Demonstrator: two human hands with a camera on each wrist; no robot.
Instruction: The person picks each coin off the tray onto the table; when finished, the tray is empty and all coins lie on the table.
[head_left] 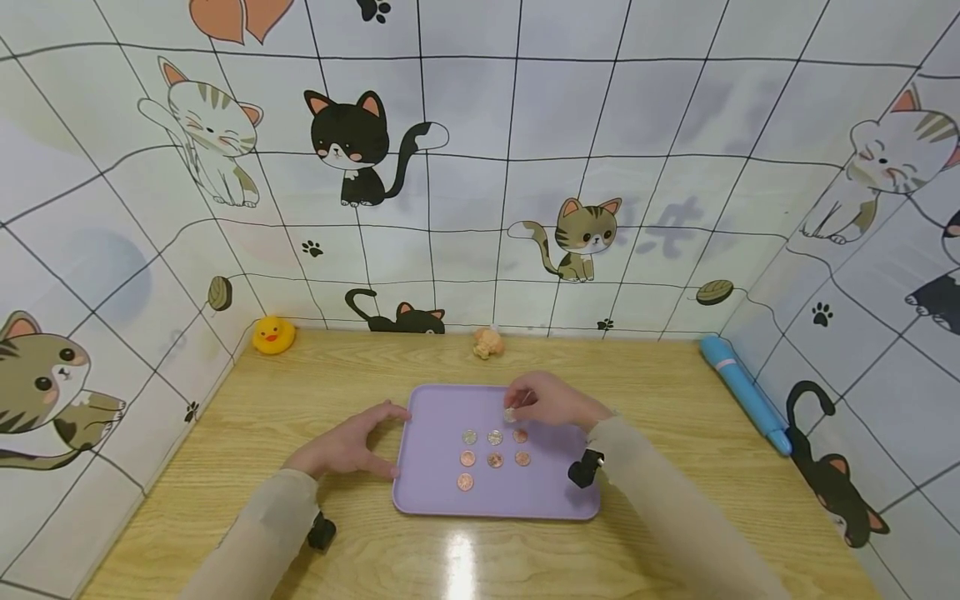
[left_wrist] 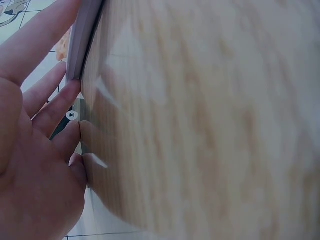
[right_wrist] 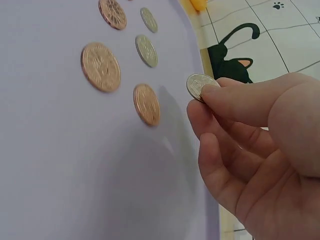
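Note:
Between thumb and fingertips, my right hand (head_left: 551, 398) pinches a silver coin (right_wrist: 200, 86), held over the back part of a lilac tray (head_left: 555, 493). Below it, coins lie flat in short rows on the tray: two silver ones, such as the left silver coin (head_left: 469, 437), and several copper ones. The nearest copper coin (right_wrist: 146, 104) is just beside my fingers in the right wrist view. My left hand (head_left: 348, 442) rests at the tray's left edge, thumb and fingers spread, tips touching the rim. In the left wrist view the tray's edge (left_wrist: 86, 35) meets those fingers.
The tray stands on a wooden table (head_left: 360, 550). A yellow rubber duck (head_left: 273, 335) sits at the back left, and a small orange-beige figure (head_left: 488, 342) at the back middle. On the right lies a blue stick-shaped object (head_left: 745, 395). Cat-printed cloth walls (head_left: 480, 192) enclose the table's back and sides.

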